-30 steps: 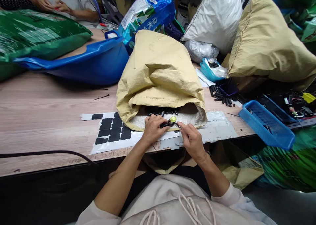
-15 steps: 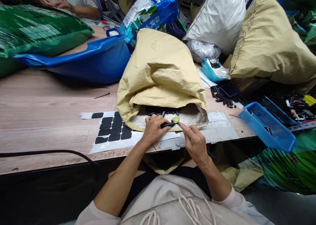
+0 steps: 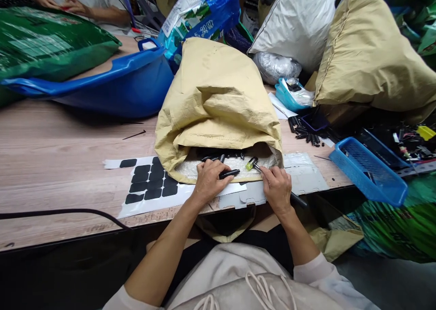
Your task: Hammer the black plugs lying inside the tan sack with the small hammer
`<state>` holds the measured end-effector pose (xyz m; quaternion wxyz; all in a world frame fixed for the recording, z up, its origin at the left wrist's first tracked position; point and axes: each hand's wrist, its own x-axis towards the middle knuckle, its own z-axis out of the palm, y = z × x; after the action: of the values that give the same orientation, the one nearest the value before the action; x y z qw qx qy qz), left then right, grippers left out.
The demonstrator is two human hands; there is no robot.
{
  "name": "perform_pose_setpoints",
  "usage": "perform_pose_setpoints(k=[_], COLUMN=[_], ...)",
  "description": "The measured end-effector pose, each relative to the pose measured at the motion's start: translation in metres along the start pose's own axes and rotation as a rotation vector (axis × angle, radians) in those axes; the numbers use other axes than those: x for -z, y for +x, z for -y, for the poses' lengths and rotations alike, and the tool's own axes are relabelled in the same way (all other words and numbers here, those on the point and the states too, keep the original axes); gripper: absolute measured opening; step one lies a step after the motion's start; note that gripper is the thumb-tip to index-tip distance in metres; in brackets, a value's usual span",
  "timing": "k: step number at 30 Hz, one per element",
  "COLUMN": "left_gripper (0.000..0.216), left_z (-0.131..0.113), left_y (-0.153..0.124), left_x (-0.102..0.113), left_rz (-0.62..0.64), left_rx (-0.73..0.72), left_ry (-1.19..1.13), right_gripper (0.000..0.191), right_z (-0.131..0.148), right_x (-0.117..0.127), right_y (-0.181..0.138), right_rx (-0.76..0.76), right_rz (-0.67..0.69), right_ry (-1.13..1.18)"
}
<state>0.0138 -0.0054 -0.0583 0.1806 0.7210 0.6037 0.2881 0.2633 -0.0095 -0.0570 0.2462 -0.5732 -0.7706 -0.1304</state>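
Note:
My left hand point(image 3: 211, 177) is closed round a black cylindrical piece point(image 3: 229, 174), whose end points right at the mouth of a large yellow paper sack point(image 3: 225, 96). In my right hand point(image 3: 277, 187) is a small mallet point(image 3: 252, 163) with a yellow-green face and a metal shank. Its dark handle comes out below the hand. The mallet head is apart from the black piece, just to its right, over the sack's whitish lining. More black pieces point(image 3: 218, 157) lie inside the sack mouth, partly hidden by its upper fold. A sheet of black rounded stickers point(image 3: 153, 183) lies left of my left hand.
A blue basin point(image 3: 116, 92) and a green bag point(image 3: 51, 46) stand on the left. A blue basket point(image 3: 368, 174) sits at the right table edge, near loose black parts point(image 3: 308, 135). Filled sacks point(image 3: 368, 51) rise behind. Another person's hands point(image 3: 73, 6) are at the far left.
The mallet has moved right, away from the black piece, and its head has turned. My left hand keeps the black piece in nearly the same place. The whole view has shifted slightly.

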Motion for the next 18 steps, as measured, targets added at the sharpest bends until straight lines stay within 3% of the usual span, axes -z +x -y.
perform_pose_setpoints(k=[4,13,16,18], left_gripper=[0.012,0.022,0.031,0.035], left_z=[0.001,0.002,-0.006,-0.015], left_y=[-0.002,-0.004,-0.016,-0.035], left_x=[0.000,0.001,0.008,0.010], left_rz=[0.015,0.003,-0.037,0.018], left_rx=[-0.025,-0.071,-0.122,-0.193], left_ry=[0.018,0.065,-0.035,-0.170], right_gripper=[0.026,0.027,0.027,0.027], right_z=[0.001,0.005,0.005,0.005], right_x=[-0.009,-0.006,-0.008,-0.008], right_y=[-0.005,-0.005,-0.005,-0.005], right_rx=[0.001,-0.042,-0.043,-0.045], right_rz=[-0.043,0.009,0.012,0.017], right_ry=[-0.009,-0.006,-0.010,-0.012])
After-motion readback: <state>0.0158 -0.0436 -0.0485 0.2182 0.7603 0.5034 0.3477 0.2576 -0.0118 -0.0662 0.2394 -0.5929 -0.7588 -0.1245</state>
